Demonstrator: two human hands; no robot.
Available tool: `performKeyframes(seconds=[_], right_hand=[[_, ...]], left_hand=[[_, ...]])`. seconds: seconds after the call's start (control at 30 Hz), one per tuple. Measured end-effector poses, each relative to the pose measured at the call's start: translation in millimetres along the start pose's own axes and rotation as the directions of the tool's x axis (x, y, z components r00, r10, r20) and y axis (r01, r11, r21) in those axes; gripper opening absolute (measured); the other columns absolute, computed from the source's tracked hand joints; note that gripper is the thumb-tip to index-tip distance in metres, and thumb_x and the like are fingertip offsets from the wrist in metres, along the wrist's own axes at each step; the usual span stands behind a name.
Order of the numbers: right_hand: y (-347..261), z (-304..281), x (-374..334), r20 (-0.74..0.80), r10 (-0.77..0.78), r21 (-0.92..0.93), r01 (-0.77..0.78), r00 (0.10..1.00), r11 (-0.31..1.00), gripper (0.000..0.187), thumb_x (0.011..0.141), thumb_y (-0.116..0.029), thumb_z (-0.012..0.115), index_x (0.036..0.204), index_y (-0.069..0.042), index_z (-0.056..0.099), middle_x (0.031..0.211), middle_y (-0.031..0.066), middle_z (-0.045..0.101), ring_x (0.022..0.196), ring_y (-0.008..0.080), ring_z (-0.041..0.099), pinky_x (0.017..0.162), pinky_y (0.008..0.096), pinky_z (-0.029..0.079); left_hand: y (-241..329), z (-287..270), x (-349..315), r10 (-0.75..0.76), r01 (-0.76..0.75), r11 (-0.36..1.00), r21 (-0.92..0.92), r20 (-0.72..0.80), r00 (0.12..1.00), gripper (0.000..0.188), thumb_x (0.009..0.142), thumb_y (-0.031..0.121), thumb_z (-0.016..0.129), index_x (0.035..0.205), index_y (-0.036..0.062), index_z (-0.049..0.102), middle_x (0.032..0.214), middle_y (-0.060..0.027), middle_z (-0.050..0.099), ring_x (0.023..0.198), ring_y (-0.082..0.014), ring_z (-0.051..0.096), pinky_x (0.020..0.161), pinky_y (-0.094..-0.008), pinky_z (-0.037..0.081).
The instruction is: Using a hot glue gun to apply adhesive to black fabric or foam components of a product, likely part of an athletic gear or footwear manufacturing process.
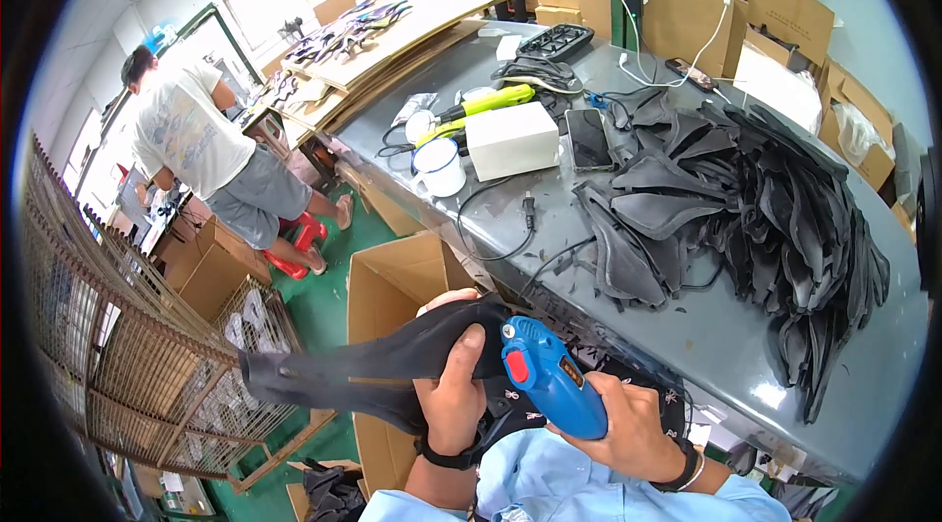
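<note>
Your left hand (453, 394) was closed around a long, floppy piece of black rubbery fabric (363, 370), thumb on top, with the piece drooping out to the left over the green floor. Your right hand (628, 429) was wrapped tight around the handle of a blue plastic glue gun with a red trigger (549, 375); its nozzle end sat against the fabric just beside your left thumb. Both hands were held low and near, in front of the grey metal worktable (706, 326).

Directly behind the fabric stood an open brown cardboard box (392, 287). On the table to the right lay a large heap of similar black cut pieces (756, 198). Farther off were a white rectangular box (512, 139), a white enamel mug (439, 167) and a dark smartphone (589, 139). At far left a person in a white shirt (186, 130) crouched beside a wire cage (118, 345).
</note>
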State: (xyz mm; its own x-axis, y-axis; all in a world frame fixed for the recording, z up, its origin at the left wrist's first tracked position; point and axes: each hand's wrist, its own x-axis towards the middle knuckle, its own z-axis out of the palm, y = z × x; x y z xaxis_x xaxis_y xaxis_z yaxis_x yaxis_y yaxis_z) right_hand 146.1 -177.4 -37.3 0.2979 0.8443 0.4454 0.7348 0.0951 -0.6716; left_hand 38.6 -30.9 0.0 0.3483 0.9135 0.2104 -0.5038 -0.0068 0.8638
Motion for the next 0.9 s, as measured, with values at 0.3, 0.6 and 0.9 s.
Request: performKeyframes(seconds=[0.3, 0.6, 0.9], right_hand=[[0, -2, -3, 0.037, -0.037, -0.113, 0.040, 0.999, 0.993, 0.056, 0.065, -0.013, 0.078, 0.111, 0.002, 0.049, 0.067, 0.0114, 0.061, 0.054, 0.0270, 0.061, 0.052, 0.0340, 0.047], [1, -1, -6, 0.079, -0.058, -0.064, 0.063, 0.995, 0.996, 0.059, 0.062, -0.012, 0.080, 0.111, 0.002, 0.049, 0.067, 0.0123, 0.061, 0.055, 0.0279, 0.061, 0.052, 0.0342, 0.047], [-2, 0, -2, 0.119, -0.020, 0.107, 0.007, 0.993, 0.994, 0.061, 0.063, -0.026, 0.086, 0.104, 0.003, 0.052, 0.081, 0.0141, 0.066, 0.065, 0.0242, 0.068, 0.059, 0.0312, 0.054]], left_hand=[[23, -23, 16, -0.172, 0.093, 0.920, 0.380, 0.178, 0.969, 0.024, 0.081, -0.003, 0.058, 0.105, -0.0012, 0.059, 0.094, -0.0018, 0.060, 0.086, -0.0102, 0.054, 0.078, -0.0238, 0.044], [26, -32, 31, -0.372, 0.017, 0.804, 0.594, 0.482, 0.793, 0.030, 0.078, -0.010, 0.052, 0.106, -0.0031, 0.060, 0.096, -0.0058, 0.062, 0.090, -0.0131, 0.057, 0.082, -0.0271, 0.046], [-27, -36, 15, -0.074, -0.221, 0.843, 0.491, 0.512, 0.856, 0.029, 0.072, 0.001, 0.067, 0.101, 0.0002, 0.062, 0.098, -0.0120, 0.064, 0.085, -0.0254, 0.061, 0.076, -0.0329, 0.047]])
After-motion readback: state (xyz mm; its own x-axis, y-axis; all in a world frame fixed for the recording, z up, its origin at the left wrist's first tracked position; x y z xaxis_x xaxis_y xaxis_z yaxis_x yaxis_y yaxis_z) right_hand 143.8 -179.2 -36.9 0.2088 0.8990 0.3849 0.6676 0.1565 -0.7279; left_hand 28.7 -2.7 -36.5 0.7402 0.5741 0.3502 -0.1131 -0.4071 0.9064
